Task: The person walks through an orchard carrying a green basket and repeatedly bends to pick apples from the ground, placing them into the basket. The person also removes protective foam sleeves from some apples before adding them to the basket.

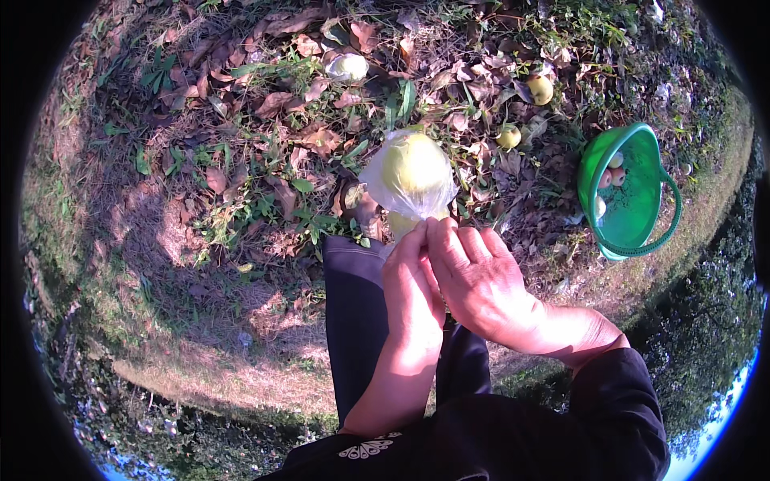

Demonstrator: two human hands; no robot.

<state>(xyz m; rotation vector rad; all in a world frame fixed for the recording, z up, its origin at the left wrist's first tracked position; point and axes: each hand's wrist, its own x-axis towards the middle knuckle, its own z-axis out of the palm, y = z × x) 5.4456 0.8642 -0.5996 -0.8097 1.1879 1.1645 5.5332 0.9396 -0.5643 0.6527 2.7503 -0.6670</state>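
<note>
A yellow-green fruit [415,163], seemingly an apple, sits inside a thin clear plastic bag [368,171]. The bag's gathered neck is pinched between the fingertips of my left hand [414,294] and my right hand [481,276]. Both hands meet just below the fruit, thumbs and index fingers close together. Another pale yellow shape [398,223] shows behind the bag's neck; whether it is in the bag or beyond it I cannot tell.
A green plastic bucket [640,192] with a handle stands tilted in view at right, several fruits [612,177] inside. Yellowish fruits [539,89] lie among dry leaves [322,139]. A whitish wrapped fruit [348,67] lies farther off. My dark trouser leg [355,306] is below the hands.
</note>
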